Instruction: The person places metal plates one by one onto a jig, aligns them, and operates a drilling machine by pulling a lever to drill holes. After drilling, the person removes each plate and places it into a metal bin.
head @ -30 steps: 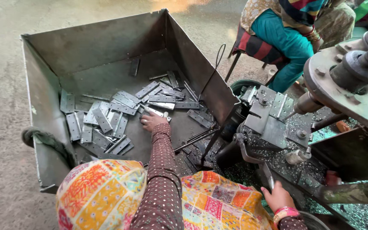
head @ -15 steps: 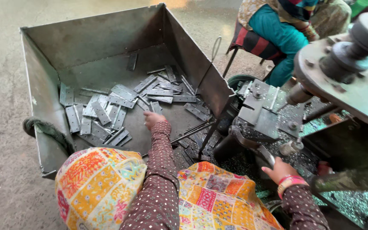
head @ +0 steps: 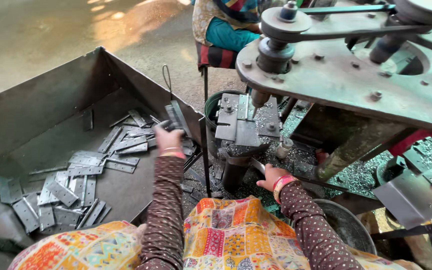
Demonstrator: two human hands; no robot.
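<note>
Concrete floor (head: 41, 35) spreads behind a workshop scene. Nearest, patterned cloth hides the lap. Left hand (head: 168, 140) pinches a few flat metal plates (head: 177, 116) at the metal bin's (head: 36, 107) rim — more plates (head: 76, 185) lie inside. Right hand (head: 272, 176) rests curled on a lever (head: 257, 166) under the press machine (head: 356, 65); its grip is half hidden. Beyond, another seated person (head: 226, 30) is cut off.
</note>
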